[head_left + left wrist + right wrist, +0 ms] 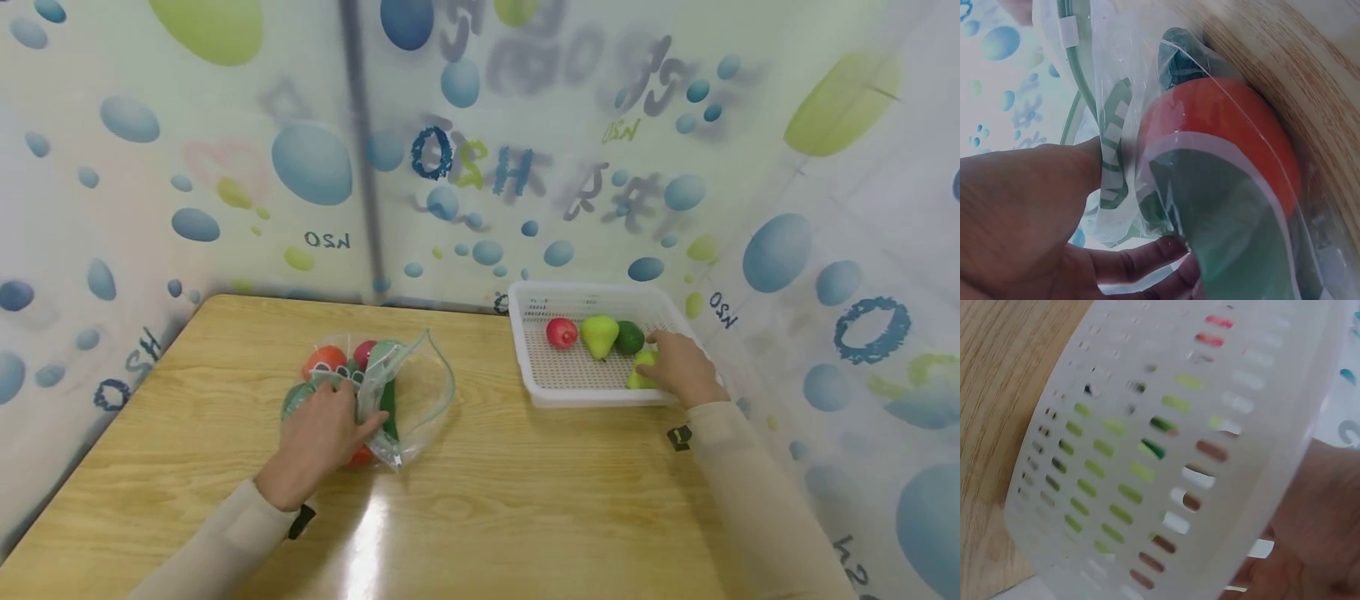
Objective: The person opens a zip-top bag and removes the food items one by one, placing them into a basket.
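So the person's left hand point(321, 433) lies flat on a clear zip bag point(408, 392) sitting mid-table, fingers spread pretty straight and pressing down on the plastic, not curled round anything. The bag's mouth gapes open toward the right. Inside it there's an orange fruit point(324, 361), a red one point(364, 351) just right of that, and a dark green piece point(387, 406) along the hand's right edge. From the left wrist view the orange fruit point(1222, 134) bulges right against the plastic, with the bag's green print wrapped over it and the fingers point(1141, 259) tucked underneath the film.

The right hand point(678, 367) is over in the white basket point(540, 392), which sits at the far right of the table point(525, 500), near the wall. Its grip is closed round a light green fruit point(643, 370) at the basket's near right corner. Also in the basket, in a row toward the far side: a red apple point(562, 332), a pear point(599, 334) touching it, then a dark green lime point(630, 337). The right wrist view mostly shows the basket's slotted wall point(1147, 456) up close and blurry, with colours peeking through the holes.
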Demonstrator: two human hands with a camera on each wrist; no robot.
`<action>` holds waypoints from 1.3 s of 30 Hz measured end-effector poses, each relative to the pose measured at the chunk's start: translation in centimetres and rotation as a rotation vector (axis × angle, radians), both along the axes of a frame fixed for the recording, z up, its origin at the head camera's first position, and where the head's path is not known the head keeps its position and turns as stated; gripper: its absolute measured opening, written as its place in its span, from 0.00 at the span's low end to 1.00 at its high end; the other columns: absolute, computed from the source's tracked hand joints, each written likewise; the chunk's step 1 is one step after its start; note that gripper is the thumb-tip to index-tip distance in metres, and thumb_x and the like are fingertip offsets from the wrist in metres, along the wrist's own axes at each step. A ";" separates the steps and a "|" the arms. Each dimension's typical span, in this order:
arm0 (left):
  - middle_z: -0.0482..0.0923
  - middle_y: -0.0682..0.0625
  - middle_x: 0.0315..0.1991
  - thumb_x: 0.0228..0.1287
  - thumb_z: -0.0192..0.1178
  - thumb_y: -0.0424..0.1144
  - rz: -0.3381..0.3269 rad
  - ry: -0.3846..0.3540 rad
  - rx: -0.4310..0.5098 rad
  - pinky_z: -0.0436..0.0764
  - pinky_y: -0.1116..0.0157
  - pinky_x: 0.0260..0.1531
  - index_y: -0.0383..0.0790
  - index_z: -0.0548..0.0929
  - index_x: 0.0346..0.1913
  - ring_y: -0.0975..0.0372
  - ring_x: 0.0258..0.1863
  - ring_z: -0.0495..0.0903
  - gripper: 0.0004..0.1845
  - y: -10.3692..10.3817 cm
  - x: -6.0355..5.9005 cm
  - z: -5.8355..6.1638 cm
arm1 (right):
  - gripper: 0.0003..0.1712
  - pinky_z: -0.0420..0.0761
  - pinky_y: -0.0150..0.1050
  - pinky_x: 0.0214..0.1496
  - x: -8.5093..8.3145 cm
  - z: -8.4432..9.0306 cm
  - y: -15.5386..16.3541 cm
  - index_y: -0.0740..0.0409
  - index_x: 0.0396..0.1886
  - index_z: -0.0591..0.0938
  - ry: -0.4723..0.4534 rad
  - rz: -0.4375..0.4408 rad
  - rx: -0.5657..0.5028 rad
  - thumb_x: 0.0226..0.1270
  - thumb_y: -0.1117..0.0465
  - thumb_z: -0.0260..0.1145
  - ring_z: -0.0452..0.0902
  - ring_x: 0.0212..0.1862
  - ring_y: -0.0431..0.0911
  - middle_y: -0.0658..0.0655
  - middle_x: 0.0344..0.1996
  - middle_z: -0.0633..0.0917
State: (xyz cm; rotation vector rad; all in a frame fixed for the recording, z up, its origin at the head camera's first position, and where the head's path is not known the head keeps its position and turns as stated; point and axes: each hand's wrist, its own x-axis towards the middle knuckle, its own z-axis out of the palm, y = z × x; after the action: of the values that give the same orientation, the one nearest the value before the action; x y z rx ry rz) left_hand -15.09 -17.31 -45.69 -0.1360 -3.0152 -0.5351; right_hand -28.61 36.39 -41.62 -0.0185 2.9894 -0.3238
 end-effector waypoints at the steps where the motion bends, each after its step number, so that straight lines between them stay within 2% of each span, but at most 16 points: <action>1: 0.78 0.40 0.31 0.76 0.79 0.56 0.000 0.002 0.000 0.77 0.59 0.22 0.30 0.81 0.39 0.55 0.25 0.76 0.29 0.0 0.0 0.0 | 0.40 0.82 0.76 0.74 0.1 0.0 -0.2 0.71 0.82 0.75 0.016 0.007 -0.005 0.81 0.55 0.77 0.79 0.75 0.77 0.80 0.76 0.80; 6: 0.78 0.41 0.31 0.75 0.79 0.52 -0.002 -0.003 0.012 0.78 0.59 0.23 0.30 0.81 0.40 0.54 0.25 0.76 0.27 0.0 0.0 0.2 | 0.36 0.83 0.74 0.74 0.9 0.2 -1.3 0.69 0.81 0.77 0.094 0.017 -0.049 0.83 0.55 0.74 0.80 0.74 0.75 0.79 0.76 0.81; 12: 0.80 0.39 0.35 0.76 0.78 0.51 0.006 -0.063 0.033 0.81 0.55 0.30 0.29 0.81 0.43 0.52 0.30 0.78 0.26 -0.1 -0.2 0.6 | 0.34 0.84 0.72 0.73 2.1 1.0 -3.5 0.68 0.79 0.79 0.205 0.040 -0.086 0.84 0.56 0.75 0.83 0.71 0.73 0.78 0.71 0.83; 19: 0.79 0.39 0.36 0.78 0.76 0.49 0.014 -0.122 0.096 0.78 0.57 0.30 0.27 0.80 0.48 0.51 0.32 0.78 0.25 -0.4 -0.5 1.0 | 0.28 0.87 0.71 0.70 3.9 1.6 -7.4 0.67 0.74 0.85 0.398 0.122 -0.133 0.80 0.62 0.77 0.86 0.68 0.73 0.77 0.67 0.87; 22: 0.79 0.39 0.37 0.79 0.74 0.47 0.016 -0.129 0.125 0.78 0.59 0.29 0.27 0.80 0.48 0.52 0.33 0.79 0.23 -0.4 -0.5 1.1 | 0.25 0.89 0.69 0.66 4.7 1.7 -9.3 0.67 0.69 0.88 0.504 0.189 -0.169 0.76 0.66 0.79 0.88 0.64 0.71 0.75 0.62 0.89; 24: 0.80 0.38 0.38 0.78 0.74 0.46 0.022 -0.138 0.149 0.78 0.60 0.29 0.27 0.81 0.48 0.52 0.33 0.79 0.22 -0.5 -0.6 1.2 | 0.23 0.92 0.66 0.60 5.1 1.5 -10.5 0.68 0.66 0.89 0.567 0.237 -0.192 0.74 0.67 0.81 0.89 0.59 0.69 0.73 0.58 0.90; 28: 0.79 0.37 0.40 0.78 0.73 0.47 0.026 -0.124 0.138 0.78 0.59 0.31 0.28 0.81 0.46 0.50 0.35 0.79 0.22 -0.4 -0.4 1.1 | 0.21 0.95 0.59 0.52 6.3 1.2 -13.4 0.66 0.62 0.89 0.637 0.347 -0.222 0.73 0.67 0.83 0.89 0.51 0.62 0.69 0.54 0.90; 29: 0.79 0.37 0.40 0.78 0.74 0.47 0.023 -0.110 0.125 0.77 0.58 0.31 0.28 0.81 0.44 0.50 0.35 0.78 0.22 -0.4 -0.3 1.0 | 0.21 0.96 0.57 0.54 6.7 1.2 -14.2 0.65 0.62 0.89 0.649 0.377 -0.231 0.73 0.67 0.83 0.89 0.51 0.61 0.68 0.54 0.90; 34: 0.78 0.39 0.35 0.74 0.77 0.47 0.007 -0.001 0.052 0.75 0.57 0.30 0.34 0.80 0.35 0.51 0.30 0.76 0.22 -0.2 0.1 0.6 | 0.19 0.96 0.50 0.57 8.4 0.7 -18.3 0.61 0.61 0.91 0.675 0.544 -0.302 0.74 0.66 0.83 0.90 0.54 0.56 0.63 0.53 0.91; 36: 0.77 0.39 0.34 0.74 0.77 0.48 0.008 0.016 0.044 0.76 0.57 0.29 0.34 0.80 0.34 0.52 0.29 0.76 0.22 -0.2 0.2 0.5 | 0.19 0.95 0.47 0.56 8.9 0.4 -20.0 0.59 0.61 0.91 0.664 0.619 -0.315 0.73 0.66 0.84 0.90 0.54 0.53 0.60 0.53 0.91; 39: 0.78 0.37 0.36 0.76 0.76 0.48 0.015 0.002 0.047 0.77 0.56 0.27 0.32 0.80 0.36 0.52 0.28 0.77 0.23 -0.1 0.3 0.5 | 0.19 0.95 0.41 0.54 9.6 -0.3 -22.4 0.58 0.62 0.90 0.616 0.723 -0.304 0.75 0.64 0.83 0.90 0.53 0.49 0.57 0.53 0.90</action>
State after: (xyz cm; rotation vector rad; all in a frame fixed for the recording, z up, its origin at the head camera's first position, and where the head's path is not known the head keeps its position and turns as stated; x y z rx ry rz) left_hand -14.75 -17.42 -45.16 -0.1110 -2.9969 -0.6032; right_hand -19.02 13.96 -41.97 -1.4106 3.1532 -0.7718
